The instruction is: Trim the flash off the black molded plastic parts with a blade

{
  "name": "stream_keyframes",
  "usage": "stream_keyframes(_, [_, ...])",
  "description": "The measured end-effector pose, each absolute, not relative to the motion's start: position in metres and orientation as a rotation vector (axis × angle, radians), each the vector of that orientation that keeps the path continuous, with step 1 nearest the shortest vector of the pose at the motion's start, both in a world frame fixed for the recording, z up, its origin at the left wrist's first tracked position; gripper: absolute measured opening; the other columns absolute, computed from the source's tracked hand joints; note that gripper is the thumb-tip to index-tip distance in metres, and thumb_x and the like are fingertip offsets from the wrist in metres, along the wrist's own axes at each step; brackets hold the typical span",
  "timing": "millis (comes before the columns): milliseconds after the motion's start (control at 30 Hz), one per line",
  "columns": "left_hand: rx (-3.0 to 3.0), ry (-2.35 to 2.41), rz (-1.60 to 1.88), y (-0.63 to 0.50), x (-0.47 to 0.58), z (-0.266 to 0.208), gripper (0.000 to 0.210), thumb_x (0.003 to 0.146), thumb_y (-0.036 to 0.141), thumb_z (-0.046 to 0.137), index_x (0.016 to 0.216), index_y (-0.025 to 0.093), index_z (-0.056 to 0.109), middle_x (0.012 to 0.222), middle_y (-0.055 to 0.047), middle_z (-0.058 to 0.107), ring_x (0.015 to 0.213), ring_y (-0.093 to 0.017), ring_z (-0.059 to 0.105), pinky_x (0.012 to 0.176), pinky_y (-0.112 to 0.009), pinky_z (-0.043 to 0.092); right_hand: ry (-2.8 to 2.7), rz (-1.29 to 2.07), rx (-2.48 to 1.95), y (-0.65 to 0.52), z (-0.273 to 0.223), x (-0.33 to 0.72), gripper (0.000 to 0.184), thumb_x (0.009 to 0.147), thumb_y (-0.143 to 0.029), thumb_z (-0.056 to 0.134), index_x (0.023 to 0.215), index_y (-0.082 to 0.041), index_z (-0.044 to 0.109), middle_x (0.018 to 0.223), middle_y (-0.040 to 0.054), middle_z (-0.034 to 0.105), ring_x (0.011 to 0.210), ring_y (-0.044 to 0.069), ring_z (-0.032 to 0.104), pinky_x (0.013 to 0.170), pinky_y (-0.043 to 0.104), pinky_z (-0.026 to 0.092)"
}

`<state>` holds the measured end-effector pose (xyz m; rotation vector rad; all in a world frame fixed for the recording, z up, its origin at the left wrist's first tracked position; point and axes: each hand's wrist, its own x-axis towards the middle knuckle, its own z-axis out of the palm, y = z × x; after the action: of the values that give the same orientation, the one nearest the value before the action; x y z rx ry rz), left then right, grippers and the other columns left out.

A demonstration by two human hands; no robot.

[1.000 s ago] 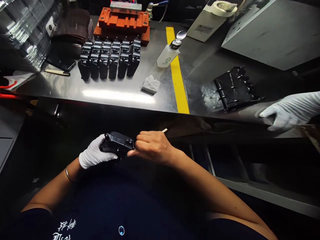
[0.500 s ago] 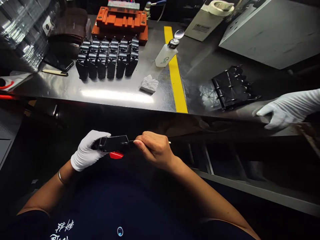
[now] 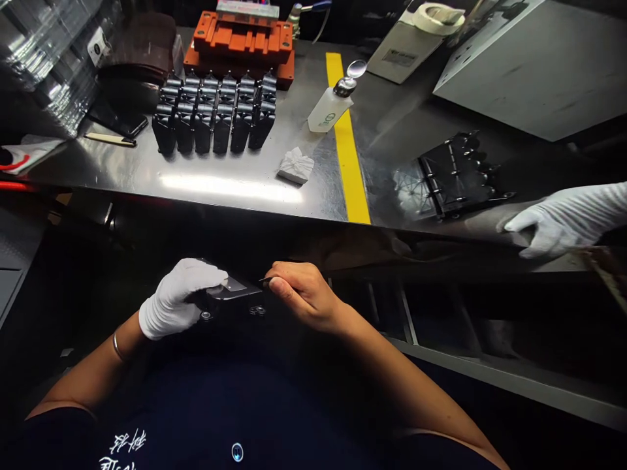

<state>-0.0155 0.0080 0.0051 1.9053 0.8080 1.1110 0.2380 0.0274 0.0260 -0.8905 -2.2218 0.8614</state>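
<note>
In a white glove, my left hand [image 3: 179,297] grips a black plastic part [image 3: 238,290] in front of my body, its smooth face tilted upward. My bare right hand [image 3: 306,290] is closed around a slim tool with a thin pointed tip [image 3: 264,280]. That tip is close to the right end of the part; whether they touch I cannot tell. The fingers hide most of the tool. Beyond my hands, several similar black plastic parts [image 3: 214,117] stand in rows on the metal table [image 3: 220,173].
On the table are a folded white cloth [image 3: 296,166], a pump bottle [image 3: 329,109], an orange fixture [image 3: 242,39], a cream-handled tool [image 3: 108,139] and more black parts [image 3: 458,173]. Yellow tape [image 3: 350,163] crosses the tabletop. Another person's gloved hand [image 3: 561,222] rests at the right edge.
The black part has turned in my left hand, so a different face shows and the red patch beneath it is gone from sight. The right hand's tool tip has come away from the part slightly.
</note>
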Motion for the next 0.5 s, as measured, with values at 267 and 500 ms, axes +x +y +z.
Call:
stream_keyframes(267, [1.798,0.925,1.030,0.013,-0.018,0.001,0.032,0.070,0.024,0.077,0.101,0.022,0.069,0.095,-0.008,0.072,0.089,-0.022,0.067,0.082,-0.038,0.052,-2.307,0.970,-0.696,0.029,0.034,0.240,0.050,0.098,-0.040,0.040,0.053,-0.020,0.033,0.049,-0.0049,0.034,0.045,0.008,0.032,0.047,0.024,0.025])
stream_keyframes(500, [1.609,0.917,1.031,0.007,-0.017,0.001,0.044,0.067,0.021,0.082,0.108,0.021,0.067,0.099,-0.005,0.068,0.087,-0.018,0.066,0.079,-0.030,0.052,-2.387,0.533,-0.754,0.039,0.041,0.230,0.059,0.085,-0.071,0.038,0.071,-0.017,0.054,0.058,-0.0011,0.047,0.051,0.010,0.041,0.050,0.023,0.029])
